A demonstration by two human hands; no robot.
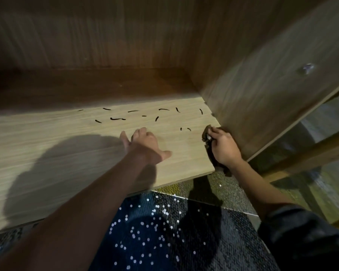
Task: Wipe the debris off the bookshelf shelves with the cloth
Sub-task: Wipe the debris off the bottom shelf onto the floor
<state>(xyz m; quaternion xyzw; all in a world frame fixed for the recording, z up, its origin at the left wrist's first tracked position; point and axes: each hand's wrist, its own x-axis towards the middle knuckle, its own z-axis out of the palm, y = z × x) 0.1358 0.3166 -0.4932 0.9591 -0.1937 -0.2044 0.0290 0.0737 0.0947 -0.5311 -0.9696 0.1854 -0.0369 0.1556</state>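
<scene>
A light wooden shelf (57, 145) fills the left and middle of the head view. Several small dark curved bits of debris (117, 119) lie scattered across its far part. My left hand (145, 143) rests flat on the shelf with its fingers spread, just short of the debris. My right hand (223, 147) grips a dark cloth (206, 134) at the shelf's right end, against the upright side panel. The cloth hangs down past the shelf's front edge under my wrist.
The bookshelf's side panel (262, 85) rises at the right and its back wall (106, 36) at the top. Below the shelf edge lies dark carpet (155, 231) dotted with white specks. A wooden rail (311, 153) crosses at the far right.
</scene>
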